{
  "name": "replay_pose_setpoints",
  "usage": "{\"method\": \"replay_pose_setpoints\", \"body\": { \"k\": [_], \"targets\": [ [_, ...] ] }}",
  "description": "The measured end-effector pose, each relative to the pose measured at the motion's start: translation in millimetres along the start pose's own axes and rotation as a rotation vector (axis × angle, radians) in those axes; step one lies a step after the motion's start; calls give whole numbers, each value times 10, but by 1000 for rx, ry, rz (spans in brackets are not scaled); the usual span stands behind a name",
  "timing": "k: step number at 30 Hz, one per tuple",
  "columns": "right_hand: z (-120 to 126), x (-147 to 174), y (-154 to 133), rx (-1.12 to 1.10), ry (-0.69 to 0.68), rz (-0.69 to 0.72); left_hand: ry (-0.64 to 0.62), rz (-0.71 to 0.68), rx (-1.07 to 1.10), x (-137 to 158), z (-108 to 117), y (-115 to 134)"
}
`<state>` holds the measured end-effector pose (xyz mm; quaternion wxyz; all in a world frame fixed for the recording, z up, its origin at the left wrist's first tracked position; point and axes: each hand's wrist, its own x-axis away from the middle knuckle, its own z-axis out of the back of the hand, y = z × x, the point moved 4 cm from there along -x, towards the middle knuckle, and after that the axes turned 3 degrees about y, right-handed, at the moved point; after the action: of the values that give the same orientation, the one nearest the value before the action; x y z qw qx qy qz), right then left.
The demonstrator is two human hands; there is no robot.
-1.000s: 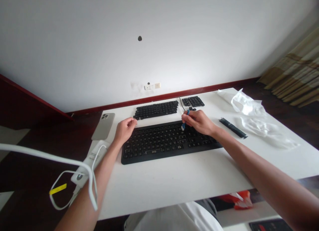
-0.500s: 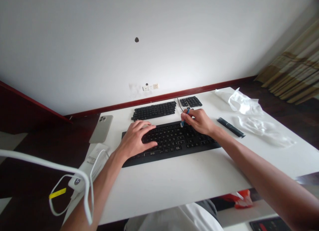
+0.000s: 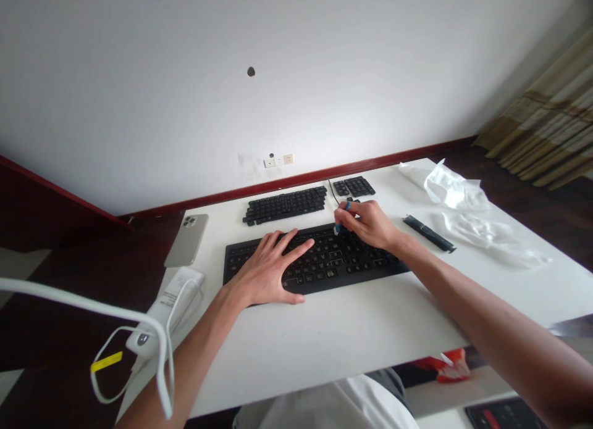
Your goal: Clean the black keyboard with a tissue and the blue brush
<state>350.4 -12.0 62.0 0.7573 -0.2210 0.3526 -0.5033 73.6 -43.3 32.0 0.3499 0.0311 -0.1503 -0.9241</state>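
Observation:
A black keyboard base, stripped of its keycaps, lies across the white table in front of me. My left hand rests on its left half with fingers spread, the thumb reaching past the front edge. In my right hand is a small blue brush, pinched between thumb and fingers. Its whitish tip points down at the upper right part of the base; my fingers hide much of the handle. Behind the base, removed keycaps are laid out in rows, with a smaller group of keycaps to the right.
A phone lies at the table's left edge, near a white power strip with a looping white cable. To the right are a long black strip and crumpled clear plastic bags. A thin black cord runs toward the wall.
My left hand has shifted right and nearer to me, its fingers spreading wider over the keyboard. The right hand keeps the brush at nearly the same spot.

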Motion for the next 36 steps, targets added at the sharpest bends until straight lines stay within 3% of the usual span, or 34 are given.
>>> {"method": "replay_pose_setpoints", "body": {
  "k": [6, 18, 31, 36],
  "targets": [
    [22, 2, 56, 27, 41, -1, 60, -55, 28, 10, 42, -10],
    [86, 9, 60, -13, 81, 35, 63, -37, 41, 130, 129, -230],
    [-136, -13, 190, -144, -109, -44, -15, 37, 20, 136, 85, -298],
    [-105, -28, 201, -220, -57, -57, -6, 34, 20, 126, 87, -305]
  ]
}}
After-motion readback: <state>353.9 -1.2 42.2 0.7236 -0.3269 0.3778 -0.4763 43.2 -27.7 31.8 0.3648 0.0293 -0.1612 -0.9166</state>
